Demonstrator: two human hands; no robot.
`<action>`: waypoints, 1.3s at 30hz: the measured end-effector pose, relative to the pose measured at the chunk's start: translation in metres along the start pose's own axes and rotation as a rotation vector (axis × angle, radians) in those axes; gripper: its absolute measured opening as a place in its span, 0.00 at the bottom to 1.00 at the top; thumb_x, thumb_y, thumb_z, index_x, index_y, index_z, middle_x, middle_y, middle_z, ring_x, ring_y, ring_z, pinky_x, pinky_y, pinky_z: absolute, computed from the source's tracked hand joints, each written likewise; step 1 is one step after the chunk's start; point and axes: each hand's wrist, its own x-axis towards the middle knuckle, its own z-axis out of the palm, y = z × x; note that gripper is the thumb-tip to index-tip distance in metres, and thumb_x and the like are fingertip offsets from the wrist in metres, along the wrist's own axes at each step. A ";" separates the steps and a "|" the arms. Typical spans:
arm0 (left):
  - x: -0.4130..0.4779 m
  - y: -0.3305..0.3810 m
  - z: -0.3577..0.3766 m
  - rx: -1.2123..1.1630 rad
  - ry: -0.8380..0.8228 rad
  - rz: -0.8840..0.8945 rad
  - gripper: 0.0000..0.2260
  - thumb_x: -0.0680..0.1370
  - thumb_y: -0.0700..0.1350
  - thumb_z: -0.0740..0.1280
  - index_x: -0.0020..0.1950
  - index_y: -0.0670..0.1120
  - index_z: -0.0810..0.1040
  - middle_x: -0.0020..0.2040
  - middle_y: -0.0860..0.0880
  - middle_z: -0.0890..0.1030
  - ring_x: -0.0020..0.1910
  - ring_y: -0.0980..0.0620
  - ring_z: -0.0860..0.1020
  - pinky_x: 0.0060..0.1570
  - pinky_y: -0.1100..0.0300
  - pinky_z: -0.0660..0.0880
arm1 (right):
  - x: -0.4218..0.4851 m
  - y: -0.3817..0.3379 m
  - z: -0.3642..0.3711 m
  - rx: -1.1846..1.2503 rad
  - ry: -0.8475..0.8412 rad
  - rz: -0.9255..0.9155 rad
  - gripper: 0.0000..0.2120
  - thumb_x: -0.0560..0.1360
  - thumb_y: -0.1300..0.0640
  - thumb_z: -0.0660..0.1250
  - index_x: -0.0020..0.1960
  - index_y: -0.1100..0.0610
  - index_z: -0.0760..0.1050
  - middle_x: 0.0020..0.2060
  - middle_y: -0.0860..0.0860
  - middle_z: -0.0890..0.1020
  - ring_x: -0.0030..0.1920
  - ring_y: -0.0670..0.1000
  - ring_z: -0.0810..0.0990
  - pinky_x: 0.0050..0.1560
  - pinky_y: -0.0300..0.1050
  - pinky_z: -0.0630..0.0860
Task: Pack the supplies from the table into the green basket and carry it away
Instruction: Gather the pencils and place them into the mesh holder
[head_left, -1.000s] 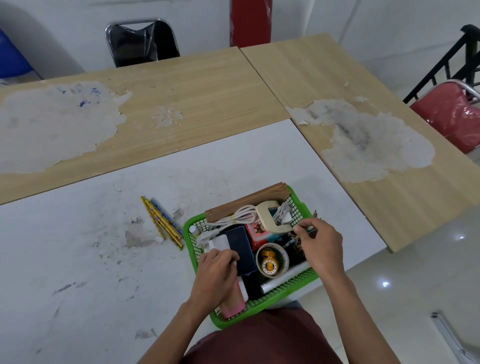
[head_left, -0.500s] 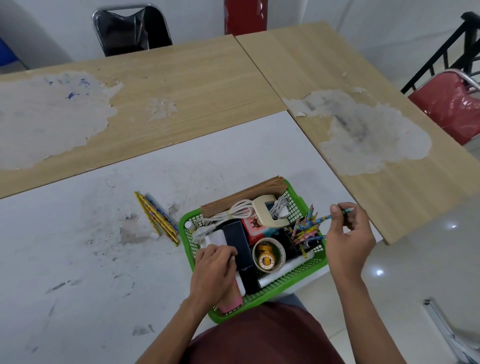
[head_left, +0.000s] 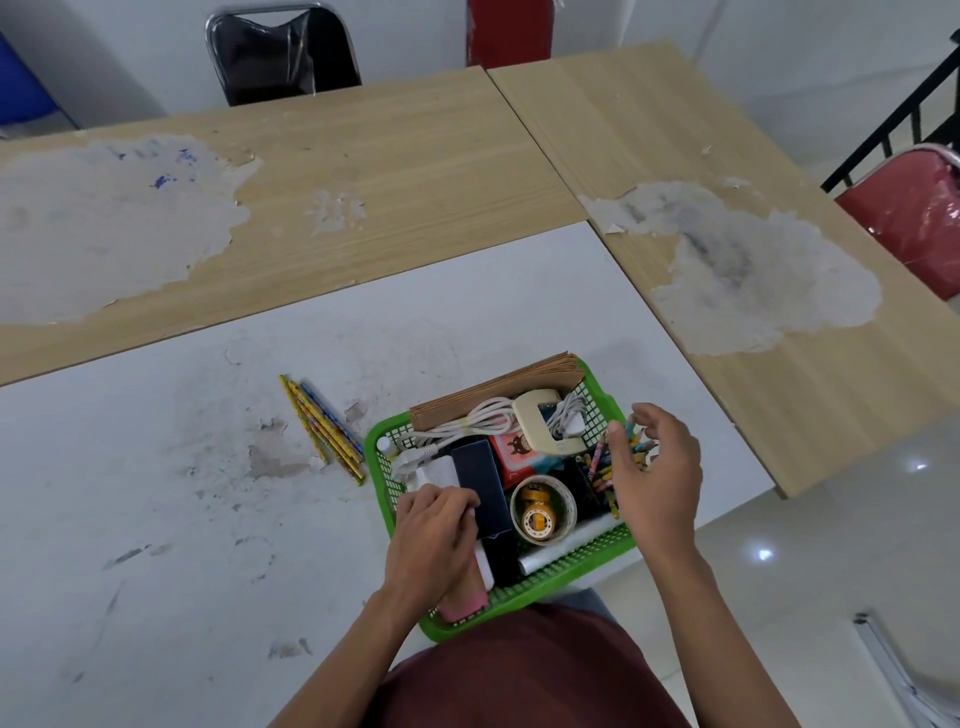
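The green basket (head_left: 375, 460) stands at the near edge of the white table (head_left: 156, 493). It holds brown envelopes (head_left: 493, 389), a white cable (head_left: 480, 421), a cream tape dispenser (head_left: 540, 423), a dark blue box (head_left: 480, 483), a tape roll (head_left: 540, 506) and crayons (head_left: 600, 470). My right hand (head_left: 657, 478) is at the basket's right rim and pinches a few crayons between thumb and fingers. My left hand (head_left: 431, 540) lies with curled fingers on a pink case (head_left: 462, 605) at the basket's near left; what it grips is hidden. Several pencils (head_left: 322, 426) lie on the table left of the basket.
Two wooden tables (head_left: 363, 171) with peeled patches adjoin the white one at the back and right. A black chair (head_left: 283, 52) stands behind, a red chair (head_left: 919, 218) and black railing at the far right. Tiled floor lies to the right.
My right hand left the basket's middle, lifted a crayon out past the right rim, then came back to the rim over the crayon pile. My left hand stayed put.
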 end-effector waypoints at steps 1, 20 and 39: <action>0.000 0.000 -0.001 -0.015 -0.001 -0.012 0.04 0.79 0.46 0.61 0.50 0.54 0.74 0.45 0.59 0.79 0.45 0.56 0.71 0.49 0.60 0.62 | -0.001 -0.006 0.003 -0.013 0.014 -0.043 0.13 0.78 0.54 0.69 0.61 0.55 0.77 0.54 0.49 0.80 0.55 0.48 0.73 0.50 0.41 0.74; 0.018 -0.098 -0.050 -0.180 0.221 -0.889 0.10 0.82 0.48 0.61 0.42 0.46 0.72 0.37 0.48 0.78 0.36 0.46 0.75 0.33 0.56 0.67 | -0.034 -0.098 0.164 -0.546 -1.124 -0.561 0.53 0.70 0.38 0.74 0.82 0.50 0.45 0.81 0.52 0.43 0.80 0.59 0.38 0.77 0.63 0.43; 0.063 -0.162 -0.048 -0.043 -0.045 -1.137 0.07 0.76 0.44 0.66 0.45 0.41 0.72 0.42 0.44 0.76 0.40 0.43 0.76 0.33 0.56 0.67 | -0.024 -0.123 0.202 -0.955 -1.306 -0.544 0.66 0.66 0.33 0.75 0.80 0.61 0.33 0.79 0.59 0.35 0.75 0.70 0.29 0.67 0.81 0.34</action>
